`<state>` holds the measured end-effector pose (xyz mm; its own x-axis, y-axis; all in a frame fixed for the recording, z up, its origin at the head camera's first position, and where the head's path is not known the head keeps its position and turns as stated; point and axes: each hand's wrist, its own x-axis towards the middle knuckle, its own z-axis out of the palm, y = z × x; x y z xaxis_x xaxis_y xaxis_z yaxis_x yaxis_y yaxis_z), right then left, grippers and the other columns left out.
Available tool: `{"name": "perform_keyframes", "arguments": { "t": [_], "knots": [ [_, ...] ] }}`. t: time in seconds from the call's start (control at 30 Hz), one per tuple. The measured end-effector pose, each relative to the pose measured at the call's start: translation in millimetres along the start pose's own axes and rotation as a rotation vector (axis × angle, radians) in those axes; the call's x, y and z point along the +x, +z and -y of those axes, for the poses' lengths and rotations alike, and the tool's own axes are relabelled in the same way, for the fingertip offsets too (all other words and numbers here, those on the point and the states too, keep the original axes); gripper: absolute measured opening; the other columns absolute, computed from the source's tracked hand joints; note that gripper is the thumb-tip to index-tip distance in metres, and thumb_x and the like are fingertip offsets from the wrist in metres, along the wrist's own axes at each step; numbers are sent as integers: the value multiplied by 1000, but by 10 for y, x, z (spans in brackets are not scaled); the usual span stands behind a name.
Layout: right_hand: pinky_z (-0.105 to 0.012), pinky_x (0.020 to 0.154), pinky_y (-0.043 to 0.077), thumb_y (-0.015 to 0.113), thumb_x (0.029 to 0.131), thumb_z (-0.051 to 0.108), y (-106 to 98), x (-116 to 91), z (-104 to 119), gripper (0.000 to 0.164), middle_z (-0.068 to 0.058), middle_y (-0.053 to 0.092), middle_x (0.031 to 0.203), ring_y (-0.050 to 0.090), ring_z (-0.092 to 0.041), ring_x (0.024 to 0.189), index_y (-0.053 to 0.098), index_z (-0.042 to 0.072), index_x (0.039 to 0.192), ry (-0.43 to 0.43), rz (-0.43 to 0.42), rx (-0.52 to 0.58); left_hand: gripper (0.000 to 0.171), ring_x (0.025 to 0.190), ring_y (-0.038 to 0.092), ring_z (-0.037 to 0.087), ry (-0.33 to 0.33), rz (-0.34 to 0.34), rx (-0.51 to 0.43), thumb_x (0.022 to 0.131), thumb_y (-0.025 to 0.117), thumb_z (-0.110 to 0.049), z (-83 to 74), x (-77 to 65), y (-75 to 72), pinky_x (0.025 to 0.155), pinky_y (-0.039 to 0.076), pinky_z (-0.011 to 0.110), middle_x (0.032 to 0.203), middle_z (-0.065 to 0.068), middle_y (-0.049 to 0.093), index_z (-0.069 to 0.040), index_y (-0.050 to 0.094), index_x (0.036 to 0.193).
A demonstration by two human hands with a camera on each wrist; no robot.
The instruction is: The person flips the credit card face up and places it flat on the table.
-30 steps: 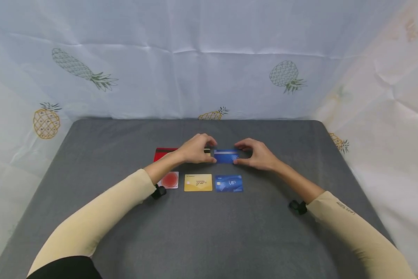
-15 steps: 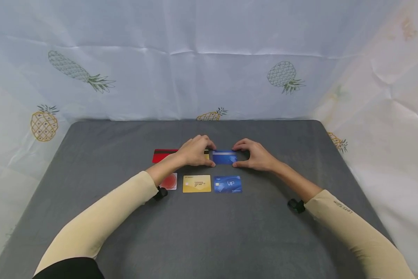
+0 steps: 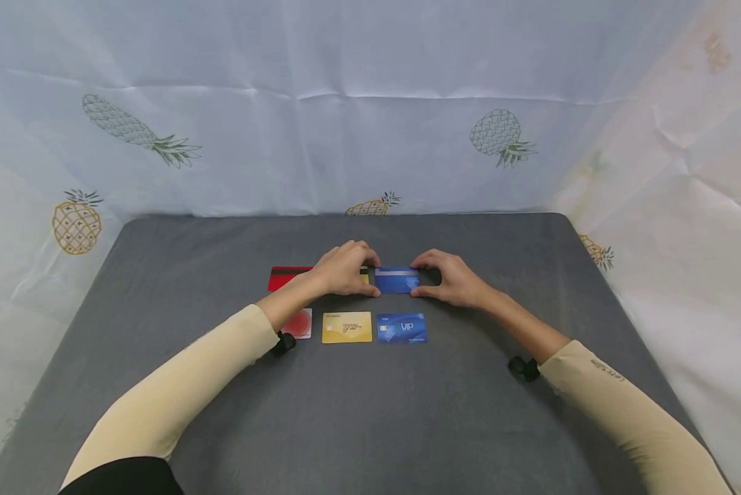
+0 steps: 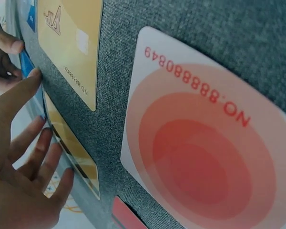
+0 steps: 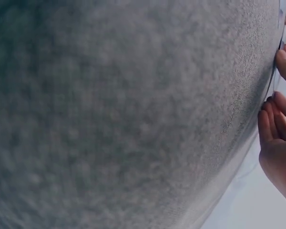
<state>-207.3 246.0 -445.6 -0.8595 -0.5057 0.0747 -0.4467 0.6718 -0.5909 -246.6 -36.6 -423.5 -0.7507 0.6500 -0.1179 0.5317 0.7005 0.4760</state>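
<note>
On the grey table point(image 3: 370, 412), at frame centre, the blue striped card point(image 3: 396, 281) is pinched at its ends by left hand point(image 3: 347, 269) and right hand point(image 3: 452, 277); the red card point(image 3: 282, 276), centre-left, is partly hidden by the left forearm point(image 3: 292, 298).

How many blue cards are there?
2: a pale-striped blue rectangular card between the hands, and a blue rectangular VIP card in the nearer row. The beige-sleeved left arm may hide more.
</note>
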Motion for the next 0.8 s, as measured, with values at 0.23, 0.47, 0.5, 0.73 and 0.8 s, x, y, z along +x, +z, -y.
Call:
{"name": "perform_keyframes", "arguments": {
  "t": [0.23,0.47,0.5,0.73,0.8],
  "knots": [
    [-57,108,55,89,92,23,-25,4,5,49,-19,71,133,70,-35,123,71,0,132,-7,-10,-17,59,125,61,29,3,-38,1,85,91,-42,3,10,49,106,53,50,133,9,69,-10,73,131],
    [-56,109,55,90,90,24,-75,-14,49,54,-19,70,135,70,-36,125,70,1,134,-11,-32,-35,57,123,61,29,17,-111,-26,85,91,-41,-38,-33,17,104,54,49,130,9,70,-10,73,130],
    [-56,109,55,91,90,25,-83,-16,53,55,-18,71,135,70,-35,125,70,1,134,-13,-41,-39,57,123,61,29,21,-124,-30,85,91,-40,-53,-42,-2,104,54,49,130,9,71,-10,73,129],
    [-57,111,55,93,87,28,-127,-15,126,66,-18,69,138,68,-35,128,67,0,141,-35,-73,-46,56,116,60,27,36,-165,-7,84,92,-40,-137,-91,-99,98,54,46,130,8,71,-10,74,128],
    [-57,112,54,93,87,29,-132,-13,160,68,-19,68,139,68,-36,129,66,-1,142,-43,-67,-47,56,116,60,27,41,-171,-10,84,92,-39,-157,-106,-118,98,53,46,130,7,71,-10,74,128]
  ]
}}
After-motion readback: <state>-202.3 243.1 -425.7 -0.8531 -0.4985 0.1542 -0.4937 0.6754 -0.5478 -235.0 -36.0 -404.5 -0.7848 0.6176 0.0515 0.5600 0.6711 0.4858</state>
